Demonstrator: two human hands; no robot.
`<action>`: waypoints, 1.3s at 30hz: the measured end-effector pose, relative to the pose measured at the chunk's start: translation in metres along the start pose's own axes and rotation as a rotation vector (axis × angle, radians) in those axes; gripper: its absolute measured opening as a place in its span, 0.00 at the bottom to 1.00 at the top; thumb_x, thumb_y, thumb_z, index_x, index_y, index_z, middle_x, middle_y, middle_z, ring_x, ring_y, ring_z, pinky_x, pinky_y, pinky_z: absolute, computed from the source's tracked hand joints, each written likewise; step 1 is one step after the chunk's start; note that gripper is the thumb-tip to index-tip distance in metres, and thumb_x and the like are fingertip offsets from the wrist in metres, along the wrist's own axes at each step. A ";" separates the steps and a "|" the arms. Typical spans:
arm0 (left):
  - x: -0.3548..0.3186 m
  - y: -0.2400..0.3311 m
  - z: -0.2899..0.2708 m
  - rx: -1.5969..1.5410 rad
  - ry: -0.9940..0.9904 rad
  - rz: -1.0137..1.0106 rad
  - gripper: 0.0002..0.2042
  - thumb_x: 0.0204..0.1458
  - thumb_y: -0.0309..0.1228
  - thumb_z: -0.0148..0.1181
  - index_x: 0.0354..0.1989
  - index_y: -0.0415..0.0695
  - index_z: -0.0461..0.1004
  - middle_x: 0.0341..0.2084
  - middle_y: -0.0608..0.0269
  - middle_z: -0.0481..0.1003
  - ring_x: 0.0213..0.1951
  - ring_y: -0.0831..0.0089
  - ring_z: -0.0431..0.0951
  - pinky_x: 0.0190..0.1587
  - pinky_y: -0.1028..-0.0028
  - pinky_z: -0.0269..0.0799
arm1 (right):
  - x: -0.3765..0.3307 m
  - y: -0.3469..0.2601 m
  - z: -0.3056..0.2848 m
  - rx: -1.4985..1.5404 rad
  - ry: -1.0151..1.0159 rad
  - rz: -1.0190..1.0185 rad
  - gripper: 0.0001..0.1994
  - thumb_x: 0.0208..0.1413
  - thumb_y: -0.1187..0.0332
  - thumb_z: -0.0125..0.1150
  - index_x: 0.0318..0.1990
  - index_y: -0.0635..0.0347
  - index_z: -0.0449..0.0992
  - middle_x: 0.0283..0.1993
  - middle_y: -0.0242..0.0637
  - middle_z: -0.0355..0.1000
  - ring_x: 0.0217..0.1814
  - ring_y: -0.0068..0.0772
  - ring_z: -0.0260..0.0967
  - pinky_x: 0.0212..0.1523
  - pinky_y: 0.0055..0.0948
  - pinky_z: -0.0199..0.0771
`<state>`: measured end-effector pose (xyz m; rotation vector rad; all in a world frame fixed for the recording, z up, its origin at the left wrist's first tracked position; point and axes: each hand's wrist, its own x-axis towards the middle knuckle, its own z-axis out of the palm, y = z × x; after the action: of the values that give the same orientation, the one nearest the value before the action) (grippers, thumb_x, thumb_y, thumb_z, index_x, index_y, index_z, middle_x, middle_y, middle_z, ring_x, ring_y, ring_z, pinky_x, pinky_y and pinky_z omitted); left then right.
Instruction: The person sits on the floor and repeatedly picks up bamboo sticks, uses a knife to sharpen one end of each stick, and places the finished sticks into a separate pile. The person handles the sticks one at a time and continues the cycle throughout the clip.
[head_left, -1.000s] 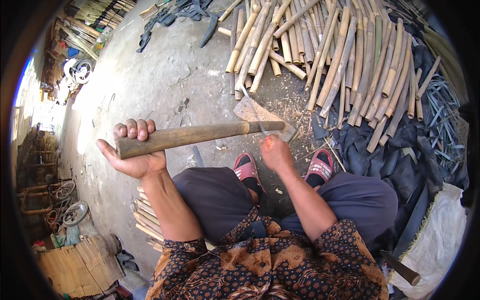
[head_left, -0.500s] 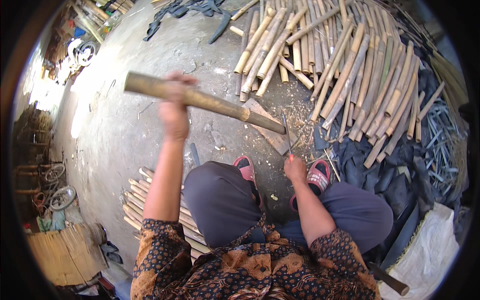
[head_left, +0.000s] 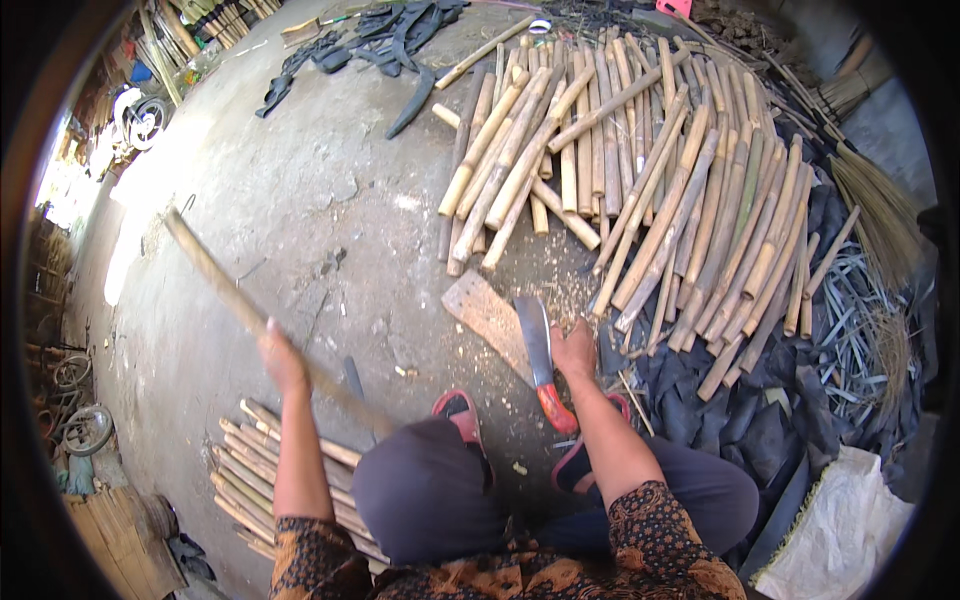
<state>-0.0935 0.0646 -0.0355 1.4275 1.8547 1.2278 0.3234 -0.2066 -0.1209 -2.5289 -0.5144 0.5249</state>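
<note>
A bamboo pole [head_left: 215, 268], smeared by motion, slants across my left side. My left hand [head_left: 284, 362] is wrapped round its middle; the lower end comes near my left knee. A wide-bladed machete [head_left: 537, 345] with a red handle [head_left: 556, 408] lies partly over a wooden board [head_left: 485, 312] on the floor in front of me. Just right of the blade is my right hand [head_left: 574, 350], off the handle, its fingers apart and holding nothing. Wood chips [head_left: 560, 300] are scattered around the board.
A big heap of cut bamboo poles [head_left: 640, 180] covers the far right, with dark sheet scraps [head_left: 740, 400] beneath and beside it. More poles [head_left: 262, 470] lie by my left knee. A white sack [head_left: 840, 520] is at lower right, dark strips [head_left: 400, 40] at the far side.
My left hand has lowered and swung the pole left, away from the board. The machete, gripped in my right hand before, now rests on the board, and my right hand has let go.
</note>
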 end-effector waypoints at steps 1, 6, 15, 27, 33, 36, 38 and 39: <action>0.000 -0.026 -0.019 -0.091 0.041 0.048 0.25 0.65 0.55 0.53 0.40 0.41 0.71 0.25 0.67 0.64 0.29 0.72 0.63 0.34 0.66 0.64 | 0.024 -0.009 -0.003 0.013 0.021 -0.041 0.34 0.59 0.49 0.61 0.62 0.70 0.69 0.60 0.63 0.71 0.64 0.63 0.69 0.63 0.50 0.69; -0.042 -0.143 -0.123 0.207 -0.100 -0.248 0.32 0.63 0.43 0.60 0.66 0.29 0.63 0.59 0.38 0.71 0.58 0.50 0.72 0.64 0.60 0.64 | 0.133 -0.065 -0.020 0.005 0.136 -0.119 0.32 0.61 0.47 0.61 0.58 0.70 0.71 0.56 0.64 0.74 0.59 0.64 0.72 0.60 0.51 0.71; -0.140 -0.223 -0.167 1.043 0.033 -0.569 0.36 0.58 0.42 0.63 0.71 0.37 0.57 0.58 0.24 0.64 0.57 0.32 0.70 0.60 0.51 0.67 | 0.241 -0.117 -0.015 -0.224 0.037 -0.054 0.28 0.62 0.47 0.62 0.54 0.66 0.70 0.51 0.55 0.77 0.55 0.58 0.76 0.55 0.50 0.75; -0.134 -0.153 -0.119 1.050 0.093 0.069 0.30 0.57 0.41 0.67 0.64 0.36 0.67 0.57 0.40 0.69 0.57 0.42 0.72 0.61 0.53 0.67 | 0.112 -0.008 -0.053 0.439 -0.746 0.131 0.17 0.64 0.55 0.54 0.34 0.62 0.74 0.24 0.34 0.72 0.22 0.27 0.74 0.24 0.29 0.76; -0.122 -0.101 0.007 0.073 -0.611 -0.162 0.17 0.66 0.38 0.57 0.46 0.33 0.78 0.35 0.51 0.79 0.38 0.64 0.80 0.44 0.65 0.75 | -0.050 0.000 -0.042 1.447 -1.176 0.277 0.18 0.65 0.60 0.58 0.56 0.62 0.70 0.55 0.55 0.75 0.46 0.46 0.80 0.44 0.46 0.83; -0.129 -0.040 0.059 0.032 -0.924 0.002 0.21 0.68 0.43 0.54 0.47 0.33 0.78 0.32 0.53 0.79 0.37 0.68 0.80 0.42 0.68 0.75 | -0.063 -0.027 -0.022 1.235 -0.837 0.455 0.16 0.64 0.62 0.60 0.54 0.59 0.69 0.40 0.44 0.77 0.37 0.42 0.79 0.37 0.44 0.83; -0.124 0.010 0.072 0.012 -1.028 0.153 0.24 0.68 0.48 0.51 0.48 0.34 0.78 0.36 0.54 0.80 0.38 0.69 0.80 0.42 0.68 0.75 | -0.081 -0.033 -0.011 1.074 -0.594 0.409 0.13 0.61 0.66 0.62 0.48 0.59 0.67 0.29 0.35 0.71 0.24 0.31 0.72 0.22 0.34 0.76; -0.119 0.034 0.073 -0.003 -1.078 0.086 0.26 0.69 0.50 0.50 0.53 0.34 0.76 0.42 0.54 0.79 0.41 0.68 0.80 0.44 0.68 0.76 | -0.091 -0.032 -0.008 1.015 -0.532 0.390 0.13 0.61 0.67 0.61 0.47 0.60 0.68 0.27 0.35 0.69 0.21 0.28 0.70 0.18 0.31 0.73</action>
<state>0.0219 -0.0188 -0.0564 1.6789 1.0315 0.3049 0.2416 -0.2247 -0.0733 -1.4826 0.1039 1.2389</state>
